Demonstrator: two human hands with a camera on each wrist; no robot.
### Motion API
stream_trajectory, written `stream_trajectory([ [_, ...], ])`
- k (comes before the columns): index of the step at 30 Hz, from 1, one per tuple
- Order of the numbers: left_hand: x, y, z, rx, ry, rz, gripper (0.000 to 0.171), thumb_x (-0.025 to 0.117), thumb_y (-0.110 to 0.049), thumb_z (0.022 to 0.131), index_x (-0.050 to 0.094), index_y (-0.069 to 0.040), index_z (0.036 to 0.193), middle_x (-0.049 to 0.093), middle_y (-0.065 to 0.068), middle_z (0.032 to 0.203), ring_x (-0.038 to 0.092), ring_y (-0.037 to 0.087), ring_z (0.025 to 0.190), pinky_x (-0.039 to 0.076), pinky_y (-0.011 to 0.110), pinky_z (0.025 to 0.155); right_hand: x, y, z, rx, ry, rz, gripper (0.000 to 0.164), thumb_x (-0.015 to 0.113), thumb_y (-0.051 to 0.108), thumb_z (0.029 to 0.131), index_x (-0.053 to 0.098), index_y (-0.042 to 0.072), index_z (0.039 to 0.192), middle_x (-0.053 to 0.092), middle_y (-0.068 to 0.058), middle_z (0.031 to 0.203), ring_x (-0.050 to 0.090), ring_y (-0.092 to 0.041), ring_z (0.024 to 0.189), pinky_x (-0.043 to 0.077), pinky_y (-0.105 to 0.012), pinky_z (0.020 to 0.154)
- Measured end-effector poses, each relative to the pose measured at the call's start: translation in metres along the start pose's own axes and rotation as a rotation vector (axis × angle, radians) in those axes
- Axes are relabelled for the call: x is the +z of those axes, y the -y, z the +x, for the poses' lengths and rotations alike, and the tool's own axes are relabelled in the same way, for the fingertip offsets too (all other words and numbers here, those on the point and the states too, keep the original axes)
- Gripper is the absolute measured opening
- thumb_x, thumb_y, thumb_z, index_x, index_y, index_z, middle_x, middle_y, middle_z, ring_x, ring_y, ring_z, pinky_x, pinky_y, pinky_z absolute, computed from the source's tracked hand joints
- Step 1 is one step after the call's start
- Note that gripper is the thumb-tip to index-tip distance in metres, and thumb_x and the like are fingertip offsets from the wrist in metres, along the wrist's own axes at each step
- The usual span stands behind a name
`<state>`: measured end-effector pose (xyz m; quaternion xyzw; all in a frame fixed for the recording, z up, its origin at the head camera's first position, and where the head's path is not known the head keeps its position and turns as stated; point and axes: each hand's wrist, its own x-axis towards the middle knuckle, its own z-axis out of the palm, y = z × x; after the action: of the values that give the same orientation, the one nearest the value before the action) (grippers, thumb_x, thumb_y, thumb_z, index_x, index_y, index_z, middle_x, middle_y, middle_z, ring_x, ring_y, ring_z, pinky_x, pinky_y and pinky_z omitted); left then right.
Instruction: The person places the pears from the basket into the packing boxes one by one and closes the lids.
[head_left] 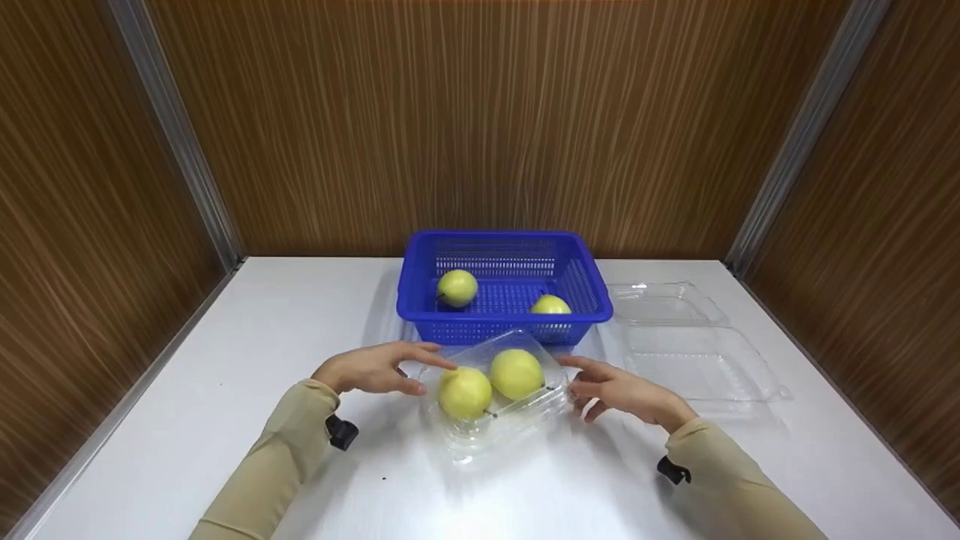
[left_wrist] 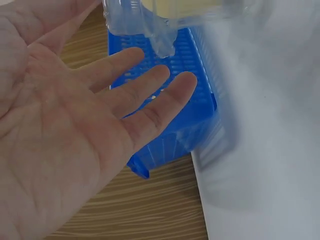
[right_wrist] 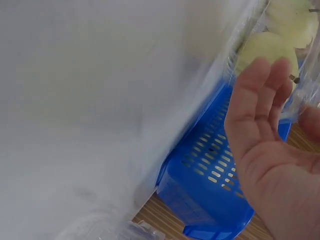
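Only the head view shows both spread left hand (head_left: pixel 375 369) and loosely bent right hand (head_left: pixel 624 390), flanking a clear rectangular plastic box (head_left: pixel 516 421).

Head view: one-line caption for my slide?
Left hand and right hand flank a clear plastic container holding two round yellow fruits, in front of a blue rectangular plastic basket with two more.

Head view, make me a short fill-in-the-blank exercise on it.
The clear container between the left hand and right hand holds ____ yellow fruits.
Behind it, the perforated basket is coloured ____.
In the head view, more clear plastic lies to the basket's ____.
Missing words: two; blue; right.
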<state>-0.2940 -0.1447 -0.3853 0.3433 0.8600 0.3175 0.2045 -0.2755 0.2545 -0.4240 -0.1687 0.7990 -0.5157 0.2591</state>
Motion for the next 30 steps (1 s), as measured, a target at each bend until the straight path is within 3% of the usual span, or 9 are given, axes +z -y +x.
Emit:
stream_trajectory([
  [4,0.003,0.003,0.003,0.009,-0.037,-0.002,0.054,0.061,-0.014,0.095,0.048,-0.026,0.146,0.037,0.006,0.156,0.03,0.032,0.146,0.025,0.057,0.117,-0.001,0.0,-0.003,0.032,0.06,0.059,0.072,0.057,0.016,0.097,0.016,-0.002,0.154,0.058,-0.009,0.098,0.063,-0.024,0.09,0.057,-0.037,0.079],
  [8,0.007,0.004,0.008,0.011,-0.082,0.012,0.058,0.059,-0.014,0.097,0.038,-0.02,0.151,0.038,0.007,0.156,0.037,0.036,0.141,0.03,0.055,0.115,-0.002,0.0,-0.005,0.068,0.085,0.093,0.079,0.061,0.014,0.092,0.013,-0.003,0.154,0.064,-0.008,0.095,0.064,-0.02,0.085,0.058,-0.035,0.076],
  [13,0.015,0.007,0.014,-0.12,-0.186,0.051,0.066,0.056,-0.018,0.099,0.024,-0.012,0.156,0.043,0.021,0.149,0.049,0.04,0.131,0.038,0.053,0.11,0.001,-0.001,-0.004,0.115,0.105,0.118,0.084,0.064,0.015,0.09,0.012,0.002,0.155,0.069,-0.012,0.094,0.065,-0.018,0.081,0.058,-0.033,0.073],
  [16,0.022,0.008,0.018,-0.207,-0.256,0.03,0.062,0.054,-0.019,0.1,0.026,-0.006,0.154,0.061,0.024,0.127,0.063,0.036,0.11,0.052,0.047,0.095,0.003,-0.002,-0.004,0.124,0.121,0.139,0.087,0.064,0.014,0.09,0.007,0.006,0.156,0.068,-0.012,0.093,0.064,-0.018,0.081,0.057,-0.032,0.073],
  [19,0.028,0.006,0.022,-0.263,-0.289,0.0,0.044,0.05,-0.019,0.102,0.043,0.0,0.141,0.069,0.019,0.099,0.069,0.029,0.083,0.056,0.035,0.069,0.005,-0.002,-0.003,0.128,0.139,0.18,0.091,0.063,0.013,0.09,0.001,0.007,0.156,0.067,-0.012,0.093,0.063,-0.018,0.082,0.057,-0.032,0.073],
  [23,0.029,0.001,0.02,-0.285,-0.232,-0.054,0.022,0.045,-0.019,0.103,0.054,-0.002,0.113,0.071,0.015,0.08,0.069,0.027,0.067,0.05,0.03,0.055,0.006,-0.003,-0.002,0.127,0.15,0.225,0.095,0.063,0.011,0.09,-0.006,0.007,0.156,0.067,-0.011,0.092,0.064,-0.017,0.082,0.057,-0.031,0.074],
  [24,0.029,0.001,0.018,-0.282,-0.201,-0.079,0.025,0.045,-0.02,0.102,0.053,-0.002,0.117,0.071,0.015,0.079,0.069,0.028,0.067,0.051,0.032,0.057,0.006,-0.003,-0.003,0.124,0.149,0.231,0.095,0.063,0.01,0.09,-0.005,0.008,0.156,0.067,-0.011,0.092,0.064,-0.017,0.081,0.057,-0.03,0.073],
  [27,0.026,0.002,0.014,-0.274,-0.096,-0.187,0.049,0.05,-0.02,0.098,0.04,0.003,0.14,0.074,0.012,0.079,0.072,0.025,0.072,0.055,0.039,0.065,0.006,-0.003,-0.003,0.119,0.144,0.244,0.094,0.064,0.01,0.09,-0.004,0.008,0.156,0.068,-0.011,0.091,0.065,-0.016,0.08,0.057,-0.03,0.073],
  [30,0.026,0.005,0.011,-0.281,-0.019,-0.325,0.085,0.06,-0.018,0.09,0.009,0.004,0.155,0.075,0.011,0.085,0.073,0.024,0.079,0.057,0.04,0.074,0.006,-0.001,-0.004,0.116,0.144,0.25,0.094,0.063,0.009,0.09,-0.004,0.007,0.155,0.068,-0.01,0.09,0.065,-0.016,0.079,0.057,-0.029,0.073],
])
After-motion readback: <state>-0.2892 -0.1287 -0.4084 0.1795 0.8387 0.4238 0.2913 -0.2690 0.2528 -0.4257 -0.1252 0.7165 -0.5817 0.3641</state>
